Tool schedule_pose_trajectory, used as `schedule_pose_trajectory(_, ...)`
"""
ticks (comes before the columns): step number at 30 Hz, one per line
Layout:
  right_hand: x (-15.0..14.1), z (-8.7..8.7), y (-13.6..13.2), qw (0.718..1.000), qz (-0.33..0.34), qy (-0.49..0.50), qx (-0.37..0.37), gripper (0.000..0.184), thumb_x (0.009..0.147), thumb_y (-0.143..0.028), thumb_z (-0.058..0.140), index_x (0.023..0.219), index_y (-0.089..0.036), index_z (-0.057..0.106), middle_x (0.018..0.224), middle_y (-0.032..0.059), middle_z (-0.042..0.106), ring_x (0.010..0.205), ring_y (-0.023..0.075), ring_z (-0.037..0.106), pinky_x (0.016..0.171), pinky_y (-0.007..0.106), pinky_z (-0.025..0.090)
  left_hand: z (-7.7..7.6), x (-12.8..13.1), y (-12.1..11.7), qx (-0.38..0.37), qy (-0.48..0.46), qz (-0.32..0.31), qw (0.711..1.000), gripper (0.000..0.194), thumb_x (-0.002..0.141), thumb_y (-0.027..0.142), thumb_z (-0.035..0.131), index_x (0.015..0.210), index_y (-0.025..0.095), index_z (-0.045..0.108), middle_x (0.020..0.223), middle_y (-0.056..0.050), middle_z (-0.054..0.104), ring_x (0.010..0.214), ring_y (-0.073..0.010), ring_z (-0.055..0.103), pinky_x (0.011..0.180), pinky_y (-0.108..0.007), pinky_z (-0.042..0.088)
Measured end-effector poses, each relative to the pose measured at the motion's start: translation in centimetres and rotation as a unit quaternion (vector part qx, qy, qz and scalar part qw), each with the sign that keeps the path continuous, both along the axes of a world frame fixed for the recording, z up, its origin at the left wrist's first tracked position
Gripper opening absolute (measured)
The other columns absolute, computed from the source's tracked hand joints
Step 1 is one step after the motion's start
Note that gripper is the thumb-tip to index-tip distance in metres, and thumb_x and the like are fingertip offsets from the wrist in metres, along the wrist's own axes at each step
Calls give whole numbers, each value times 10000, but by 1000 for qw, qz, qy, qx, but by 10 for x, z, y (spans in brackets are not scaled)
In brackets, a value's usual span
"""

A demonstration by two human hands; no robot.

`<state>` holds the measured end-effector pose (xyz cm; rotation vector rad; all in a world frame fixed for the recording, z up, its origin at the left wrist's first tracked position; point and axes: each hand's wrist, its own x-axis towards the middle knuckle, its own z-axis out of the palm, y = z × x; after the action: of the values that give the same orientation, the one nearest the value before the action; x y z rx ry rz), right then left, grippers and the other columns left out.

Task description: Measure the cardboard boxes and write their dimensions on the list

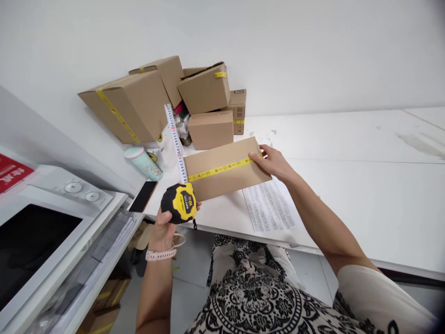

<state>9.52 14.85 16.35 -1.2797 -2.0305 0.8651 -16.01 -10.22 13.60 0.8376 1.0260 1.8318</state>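
Note:
My left hand (164,227) is closed around a yellow and black tape measure (186,203). Its white blade (175,144) is pulled out and points away from me, past the left end of a cardboard box (225,172). Yellow printed tape runs along the length of this box. At the box's right end, my right hand (273,162) grips the edge, thumb on the top face and fingers round the far side. Under the box's near right part lies a printed sheet (271,206), partly covered.
Several cardboard boxes (146,104) are stacked against the wall at the back left. A mint tumbler (144,163) and a black phone (143,196) are at the left of the white table (358,199). A microwave (41,232) stands on a shelf at the far left.

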Motion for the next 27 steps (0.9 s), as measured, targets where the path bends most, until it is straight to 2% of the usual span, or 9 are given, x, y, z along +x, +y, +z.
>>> schedule_pose_trajectory(4,5,7,5,998,-28,-46,40,726,880,-609,578,1451,-162,543,1100,176,742,1030,371,686,936,519,512,10,-5,18,12,-7,15,1000,842,529,485,927,1287,242,653,1239,-125,723,1216,-478,634,989,-669,542)
schedule_pose_trajectory(6,3,1,13,998,-28,-55,19,751,875,-630,580,1454,-153,539,1098,181,747,1038,374,689,961,523,504,13,-4,24,5,-12,16,1000,812,536,464,923,1267,224,663,1208,-135,731,1216,-482,631,990,-667,540)
schedule_pose_trajectory(9,-7,-13,29,999,-15,-22,-21,754,890,-658,541,1454,-158,536,1225,195,710,1082,355,685,986,508,512,18,5,21,5,-5,7,1000,812,545,448,924,1273,205,661,1249,-154,710,1222,-491,623,983,-661,546)
schedule_pose_trajectory(13,-25,-23,49,998,-37,-18,36,715,873,-535,591,1503,-214,490,1431,193,570,1219,374,623,1062,562,474,28,41,-6,-17,-23,-58,998,846,613,503,901,1367,255,609,1398,-149,635,1231,-487,616,959,-653,564)
schedule_pose_trajectory(16,-40,-15,61,994,-20,-17,108,682,883,-429,578,1511,-179,489,1476,200,519,1305,379,553,1113,560,437,31,82,-27,-59,-75,-126,987,821,681,552,855,1407,285,579,1408,-139,627,1193,-458,642,933,-616,583)
schedule_pose_trajectory(18,-49,-5,68,989,16,10,148,574,930,-369,516,1458,-147,555,1448,195,561,1321,349,537,1145,521,414,31,108,-32,-85,-102,-172,976,789,710,542,836,1405,273,577,1372,-139,643,1124,-415,682,920,-570,595)
schedule_pose_trajectory(20,-60,5,74,986,62,47,149,467,968,-321,471,1365,-143,641,1406,170,622,1302,306,563,1151,473,416,30,127,-30,-99,-118,-209,966,759,711,509,841,1377,248,587,1297,-138,670,1042,-363,715,889,-513,607)
schedule_pose_trajectory(24,-85,17,78,983,135,108,67,339,981,-298,514,1192,-151,734,1340,126,697,1212,241,650,1098,388,471,28,147,-17,-100,-126,-227,960,684,689,474,858,1264,199,610,1060,-109,702,925,-308,734,805,-434,606)
schedule_pose_trajectory(27,-102,16,80,986,136,86,38,237,950,-275,593,1045,-148,770,1207,117,756,1107,229,700,1047,366,502,26,152,-11,-107,-130,-220,961,653,689,475,848,1218,179,603,968,-99,692,925,-322,732,820,-453,592)
